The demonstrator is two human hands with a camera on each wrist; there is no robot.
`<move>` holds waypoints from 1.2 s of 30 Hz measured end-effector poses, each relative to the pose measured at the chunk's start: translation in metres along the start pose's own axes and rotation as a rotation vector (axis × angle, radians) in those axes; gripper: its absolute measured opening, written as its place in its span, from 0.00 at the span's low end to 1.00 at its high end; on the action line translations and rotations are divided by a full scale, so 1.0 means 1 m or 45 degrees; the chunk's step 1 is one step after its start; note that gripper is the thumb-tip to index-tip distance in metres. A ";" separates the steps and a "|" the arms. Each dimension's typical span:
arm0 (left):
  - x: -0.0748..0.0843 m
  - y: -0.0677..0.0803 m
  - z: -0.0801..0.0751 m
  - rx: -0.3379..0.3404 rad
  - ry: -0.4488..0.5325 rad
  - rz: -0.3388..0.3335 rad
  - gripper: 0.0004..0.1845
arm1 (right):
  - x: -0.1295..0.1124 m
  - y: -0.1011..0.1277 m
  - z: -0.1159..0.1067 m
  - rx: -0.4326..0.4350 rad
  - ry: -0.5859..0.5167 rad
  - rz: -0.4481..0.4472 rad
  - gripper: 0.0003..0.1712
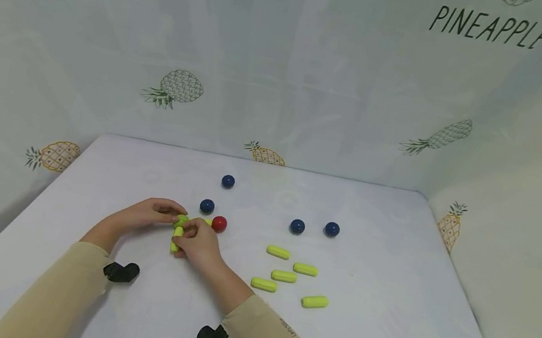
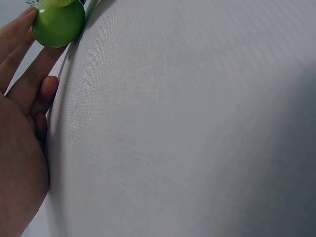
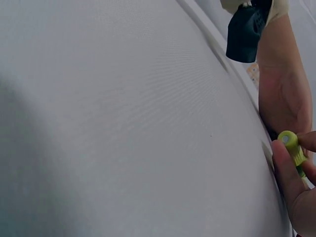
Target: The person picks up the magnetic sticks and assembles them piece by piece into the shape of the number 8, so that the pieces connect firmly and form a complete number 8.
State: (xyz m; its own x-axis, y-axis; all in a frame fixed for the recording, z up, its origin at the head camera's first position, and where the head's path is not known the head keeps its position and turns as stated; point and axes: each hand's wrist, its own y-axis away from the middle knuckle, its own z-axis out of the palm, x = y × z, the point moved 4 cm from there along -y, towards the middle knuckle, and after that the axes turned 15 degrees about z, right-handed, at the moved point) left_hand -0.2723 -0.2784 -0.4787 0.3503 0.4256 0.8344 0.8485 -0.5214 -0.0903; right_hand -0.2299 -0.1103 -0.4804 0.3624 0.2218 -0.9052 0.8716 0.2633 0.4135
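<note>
Left hand and right hand each pinch glossy yellow-green plastic capsule rods; smooth red ball just beside, matte white tabletop.

The yellow-green sticks in hand are short, glossy capsule-shaped rods with rounded ends, joined into a small cluster just left of the red ball — one lies pointing toward the person, another runs across toward the ball. The left hand holds the cluster's far-left end, where the left wrist view shows a round green tip at the fingertips. The right hand pinches a stick end from the near side.
</note>
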 end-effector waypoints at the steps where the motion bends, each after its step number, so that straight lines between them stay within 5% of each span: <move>1: 0.000 0.000 0.000 -0.001 0.003 0.000 0.18 | 0.000 0.000 0.000 0.001 -0.002 -0.002 0.15; 14: 0.001 0.000 -0.001 0.001 0.028 -0.009 0.18 | -0.009 0.006 -0.012 0.047 0.230 -0.031 0.16; 23: 0.001 0.001 -0.001 -0.002 -0.015 -0.028 0.19 | -0.027 0.010 -0.032 0.085 0.419 -0.171 0.17; 32: 0.016 0.001 0.002 -0.018 -0.009 -0.025 0.18 | -0.039 0.001 -0.055 0.129 0.472 -0.164 0.16; 36: 0.005 -0.001 0.003 -0.018 0.000 -0.013 0.18 | -0.045 -0.003 -0.063 0.147 0.490 -0.185 0.16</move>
State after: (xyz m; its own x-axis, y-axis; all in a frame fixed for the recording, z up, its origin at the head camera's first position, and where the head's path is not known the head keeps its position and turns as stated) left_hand -0.2700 -0.2732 -0.4758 0.3413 0.4309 0.8354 0.8466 -0.5271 -0.0740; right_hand -0.2694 -0.0621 -0.4352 0.1027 0.5299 -0.8418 0.9437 0.2157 0.2509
